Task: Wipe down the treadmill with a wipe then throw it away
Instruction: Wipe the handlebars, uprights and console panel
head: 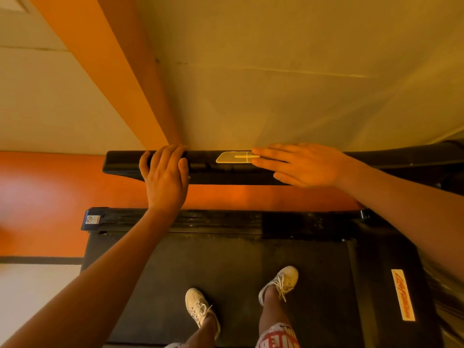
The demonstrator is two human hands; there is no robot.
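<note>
Here, your left hand (165,177) grips the treadmill crossbar (213,169) spanning mid-frame left to right, your right hand (303,165) flat on it; no wipe visible.

Cream wall (288,71) crossed by an orange stripe (113,71).

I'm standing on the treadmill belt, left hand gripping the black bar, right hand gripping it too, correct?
Not quite: the head view shows the right hand lying flat on the bar, fingers straight. The left hand does grip it.
</note>
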